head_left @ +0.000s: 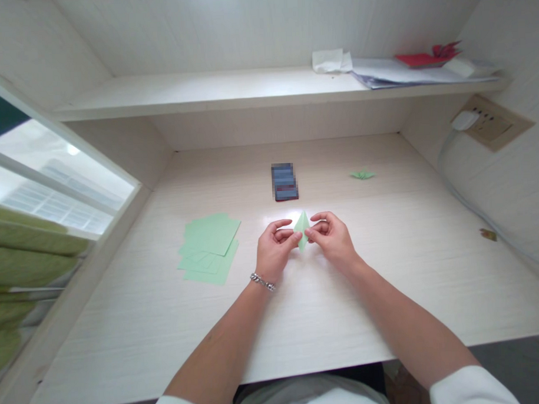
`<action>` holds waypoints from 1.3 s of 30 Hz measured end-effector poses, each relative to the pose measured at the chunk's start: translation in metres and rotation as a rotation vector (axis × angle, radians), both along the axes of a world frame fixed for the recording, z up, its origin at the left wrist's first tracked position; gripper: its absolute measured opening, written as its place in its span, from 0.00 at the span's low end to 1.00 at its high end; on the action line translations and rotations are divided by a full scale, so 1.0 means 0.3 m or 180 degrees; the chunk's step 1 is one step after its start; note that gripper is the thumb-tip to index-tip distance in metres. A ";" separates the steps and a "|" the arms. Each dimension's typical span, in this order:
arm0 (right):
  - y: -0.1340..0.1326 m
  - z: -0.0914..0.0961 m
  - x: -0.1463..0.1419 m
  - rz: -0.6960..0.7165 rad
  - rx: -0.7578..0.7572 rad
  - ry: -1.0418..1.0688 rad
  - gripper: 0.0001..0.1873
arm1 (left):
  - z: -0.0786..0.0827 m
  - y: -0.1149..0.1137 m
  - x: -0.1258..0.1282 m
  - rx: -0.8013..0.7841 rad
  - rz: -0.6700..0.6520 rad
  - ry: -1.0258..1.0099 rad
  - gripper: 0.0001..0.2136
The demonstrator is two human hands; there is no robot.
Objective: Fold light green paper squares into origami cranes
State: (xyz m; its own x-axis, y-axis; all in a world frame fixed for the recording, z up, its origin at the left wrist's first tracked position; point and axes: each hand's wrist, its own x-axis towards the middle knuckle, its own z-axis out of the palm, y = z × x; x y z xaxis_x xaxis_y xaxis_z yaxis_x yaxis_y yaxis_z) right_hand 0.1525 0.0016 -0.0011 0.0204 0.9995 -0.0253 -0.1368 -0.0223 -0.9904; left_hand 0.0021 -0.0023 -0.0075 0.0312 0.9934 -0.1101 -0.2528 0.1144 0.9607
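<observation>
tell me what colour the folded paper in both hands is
Light green folded paper, seen in the head view.

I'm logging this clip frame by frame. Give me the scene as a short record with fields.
setting: white desk under a shelf
left hand: pinches the folded green paper
right hand: pinches the same paper from the other side
left of hands: stack of green sheets
behind hands: phone
far right of desk: small green folded figure
shelf: papers, red folded figure
</observation>
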 end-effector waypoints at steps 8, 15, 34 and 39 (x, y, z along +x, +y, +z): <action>0.007 -0.010 0.017 0.0234 -0.0198 0.0155 0.24 | -0.012 0.001 0.003 -0.0109 -0.0199 0.0089 0.17; 0.011 -0.002 0.037 0.0235 0.0010 -0.0207 0.17 | -0.008 -0.003 0.001 0.0116 -0.0137 0.0269 0.18; 0.007 0.001 0.035 0.0303 0.0266 -0.0474 0.09 | 0.003 -0.001 -0.009 0.0475 0.0010 0.0559 0.15; 0.000 0.005 0.031 0.0274 0.0432 -0.0801 0.08 | 0.011 -0.007 -0.009 0.0579 0.0063 0.0757 0.13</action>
